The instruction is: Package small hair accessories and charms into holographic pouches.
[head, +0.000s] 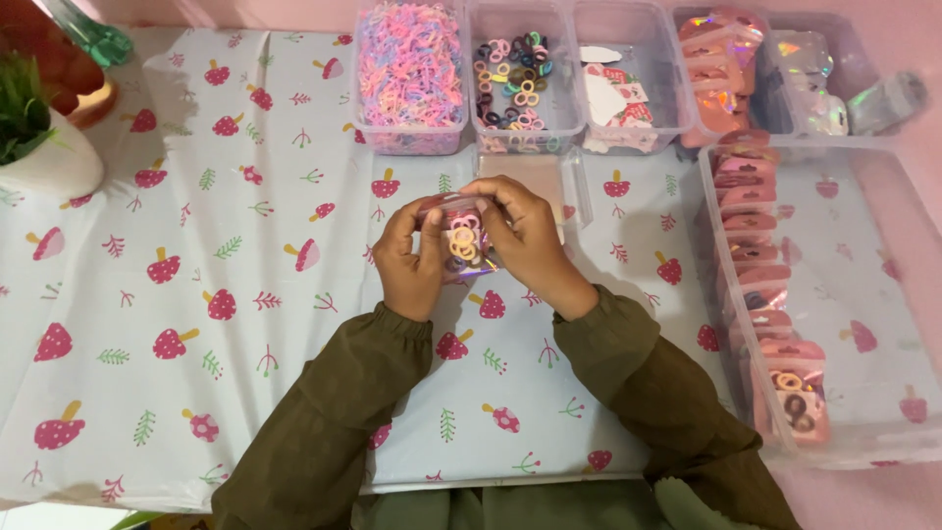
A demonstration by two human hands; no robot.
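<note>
My left hand [408, 257] and my right hand [525, 236] together hold a small clear packet of coloured hair rings [463, 243] above the middle of the table. Both hands pinch its top edge, thumbs toward each other. The rings inside are yellow, pink and purple. Olive-green sleeves cover both arms. Just behind my hands a clear empty-looking lid or tray [549, 182] lies flat on the cloth.
A white cloth with red mushrooms [196, 294] covers the table. Along the back stand clear bins: pastel elastics [409, 69], mixed hair rings [515, 79], cards [628, 88], pink packets [721, 79]. A large clear bin [863, 294] at right holds a row of filled packets [760, 275]. A potted plant [34, 137] stands far left.
</note>
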